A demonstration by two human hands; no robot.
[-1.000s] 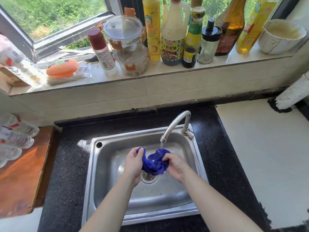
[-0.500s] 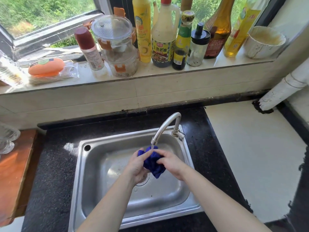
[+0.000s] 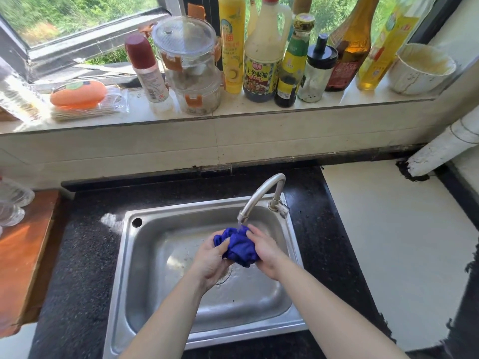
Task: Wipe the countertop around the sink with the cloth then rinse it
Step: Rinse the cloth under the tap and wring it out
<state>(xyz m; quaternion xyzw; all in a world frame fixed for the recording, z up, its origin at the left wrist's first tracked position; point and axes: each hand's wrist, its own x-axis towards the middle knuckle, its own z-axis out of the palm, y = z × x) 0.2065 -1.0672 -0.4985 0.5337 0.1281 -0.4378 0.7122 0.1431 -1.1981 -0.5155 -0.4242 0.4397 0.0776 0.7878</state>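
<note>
A bunched blue cloth point(image 3: 239, 246) is held over the steel sink point(image 3: 145, 286), right under the spout of the curved tap point(image 3: 259, 194), where a thin stream of water falls on it. My left hand point(image 3: 211, 260) grips the cloth from the left and my right hand point(image 3: 265, 252) grips it from the right. Both hands hang above the drain. The black speckled countertop point(image 3: 85, 260) surrounds the sink.
The windowsill behind carries several sauce and oil bottles point(image 3: 261, 55), stacked clear containers point(image 3: 191, 66), a white bowl point(image 3: 421, 69) and an orange sponge point(image 3: 77, 93). A wooden board point(image 3: 20, 263) lies left, a pale counter point(image 3: 404, 244) and white pipe point(image 3: 445, 147) right.
The cloth went from spread between my hands to bunched tight under the spout. My hands have drawn together and shifted slightly. The camera view has moved right.
</note>
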